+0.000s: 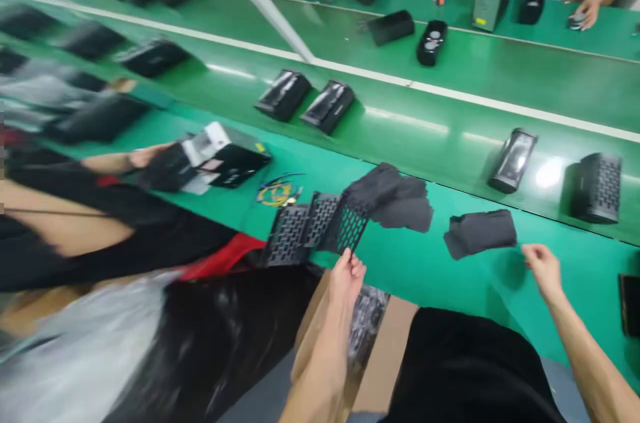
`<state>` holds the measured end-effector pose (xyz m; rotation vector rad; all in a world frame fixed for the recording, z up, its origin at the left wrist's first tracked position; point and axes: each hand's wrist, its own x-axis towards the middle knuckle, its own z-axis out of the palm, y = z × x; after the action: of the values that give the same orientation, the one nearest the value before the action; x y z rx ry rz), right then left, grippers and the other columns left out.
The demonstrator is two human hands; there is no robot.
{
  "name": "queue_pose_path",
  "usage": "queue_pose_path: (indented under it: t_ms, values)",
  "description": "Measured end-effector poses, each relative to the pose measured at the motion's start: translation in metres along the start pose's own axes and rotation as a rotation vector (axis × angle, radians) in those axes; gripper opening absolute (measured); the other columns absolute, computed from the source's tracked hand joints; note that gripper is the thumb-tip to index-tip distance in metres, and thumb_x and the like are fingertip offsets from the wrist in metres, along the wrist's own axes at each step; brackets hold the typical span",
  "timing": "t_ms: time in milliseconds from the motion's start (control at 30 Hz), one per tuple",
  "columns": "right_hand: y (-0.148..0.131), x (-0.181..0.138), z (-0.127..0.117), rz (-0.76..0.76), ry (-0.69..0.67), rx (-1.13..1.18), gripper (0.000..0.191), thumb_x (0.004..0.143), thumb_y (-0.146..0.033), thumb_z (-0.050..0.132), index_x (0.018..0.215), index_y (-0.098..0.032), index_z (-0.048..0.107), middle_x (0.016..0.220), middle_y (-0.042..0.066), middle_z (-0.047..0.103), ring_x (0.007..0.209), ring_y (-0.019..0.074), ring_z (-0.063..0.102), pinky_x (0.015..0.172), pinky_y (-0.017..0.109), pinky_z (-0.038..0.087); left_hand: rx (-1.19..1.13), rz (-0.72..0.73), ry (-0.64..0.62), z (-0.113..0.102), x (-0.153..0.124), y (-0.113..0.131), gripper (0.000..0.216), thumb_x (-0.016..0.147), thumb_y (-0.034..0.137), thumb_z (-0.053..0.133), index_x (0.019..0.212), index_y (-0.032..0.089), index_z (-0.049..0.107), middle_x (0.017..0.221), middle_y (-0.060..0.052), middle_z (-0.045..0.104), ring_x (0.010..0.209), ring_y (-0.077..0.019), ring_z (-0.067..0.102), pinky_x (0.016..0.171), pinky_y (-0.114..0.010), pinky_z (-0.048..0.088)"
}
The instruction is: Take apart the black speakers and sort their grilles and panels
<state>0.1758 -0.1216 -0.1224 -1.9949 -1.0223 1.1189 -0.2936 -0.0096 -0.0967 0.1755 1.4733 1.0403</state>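
Note:
My left hand (349, 276) pinches the lower edge of a black perforated grille panel (352, 228), tilted up over the green bench; green shows through its holes. Directly left of it, more grille panels (287, 236) stand leaning together. Behind the held panel is a pile of dark sheets (405, 203). My right hand (544, 271) is just right of a smaller stack of dark sheets (483, 233), its fingers pressed together. Whether anything thin is between those fingertips I cannot make out.
An open cardboard box (387, 349) with wrapped items is below my left arm. Coiled wires (277, 193) lie on the bench. Black casings (327, 106) sit along the line behind. A co-worker's hand (150, 155) holds a unit at left; others work across.

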Motion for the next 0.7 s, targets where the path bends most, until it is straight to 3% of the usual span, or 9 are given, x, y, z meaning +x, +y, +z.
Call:
queue_pose_path:
  t_ms: [33,100,200,300,433,533,633,700]
  values:
    - [-0.003,-0.003,0.006,0.033,0.093,-0.055,0.050,0.089,-0.071,0.058,0.079,-0.024,0.070,0.066,0.006,0.073,0.063,0.0257,0.068,0.062,0.037,0.057,0.067,-0.025,-0.049,0.005,-0.002,-0.011,0.042,0.092,0.045,0.078,0.074,0.019,0.050,0.061,0.007,0.052,0.047,-0.0052,0.045,0.047,-0.016,0.038]
    - [-0.017,0.001,0.029,0.049,0.140,-0.198,0.045,0.087,-0.068,0.066,0.076,-0.024,0.067,0.072,0.006,0.073,0.067,0.0245,0.066,0.068,0.036,0.053,0.266,-0.083,-0.180,0.012,-0.014,-0.034,0.057,0.079,0.048,0.087,0.066,0.021,0.038,0.049,0.011,0.040,0.039,-0.0030,0.033,0.042,-0.016,0.023]
    - [-0.043,0.017,0.068,0.013,0.036,-0.445,0.032,0.095,-0.055,0.066,0.087,-0.024,0.066,0.090,0.006,0.073,0.080,0.0230,0.066,0.073,0.033,0.047,0.535,-0.183,-0.375,0.026,-0.038,-0.070,0.056,0.063,0.049,0.094,0.062,0.021,0.046,0.044,0.009,0.045,0.036,-0.0043,0.033,0.041,-0.019,0.013]
    - [-0.058,0.029,0.084,-0.022,-0.043,-0.627,0.019,0.100,-0.042,0.065,0.099,-0.024,0.067,0.104,0.007,0.070,0.087,0.0222,0.066,0.072,0.031,0.042,0.721,-0.239,-0.523,0.050,-0.055,-0.106,0.053,0.059,0.053,0.094,0.057,0.021,0.052,0.044,0.005,0.051,0.035,-0.0067,0.037,0.043,-0.022,0.015]
    - [-0.062,0.034,0.072,-0.061,-0.083,-0.662,0.021,0.105,-0.036,0.057,0.096,-0.024,0.070,0.102,0.008,0.068,0.088,0.0225,0.066,0.075,0.032,0.043,0.873,-0.198,-0.603,0.078,-0.060,-0.134,0.055,0.068,0.062,0.087,0.055,0.022,0.053,0.048,0.000,0.057,0.039,-0.0103,0.041,0.047,-0.024,0.025]
    - [-0.066,0.031,0.050,-0.131,-0.095,-0.600,0.023,0.104,-0.038,0.057,0.092,-0.024,0.070,0.106,0.008,0.067,0.098,0.0239,0.065,0.083,0.033,0.047,0.981,-0.128,-0.583,0.083,-0.062,-0.134,0.053,0.071,0.062,0.086,0.055,0.023,0.054,0.049,-0.002,0.057,0.046,-0.0175,0.051,0.054,-0.028,0.035]
    - [-0.073,0.021,0.025,-0.223,-0.204,-0.341,0.031,0.097,-0.045,0.062,0.075,-0.023,0.063,0.107,0.008,0.067,0.106,0.0263,0.063,0.093,0.036,0.048,1.047,0.014,-0.478,0.087,-0.068,-0.117,0.042,0.071,0.056,0.088,0.065,0.024,0.061,0.066,-0.007,0.066,0.080,-0.0319,0.070,0.076,-0.036,0.049]
    - [-0.078,0.010,0.010,-0.139,-0.356,-0.088,0.042,0.092,-0.056,0.067,0.068,-0.023,0.056,0.089,0.005,0.065,0.090,0.0235,0.062,0.084,0.036,0.050,1.025,0.267,-0.471,0.098,-0.077,-0.100,0.037,0.070,0.051,0.091,0.090,0.026,0.071,0.099,-0.012,0.075,0.116,-0.0381,0.067,0.099,-0.043,0.050]
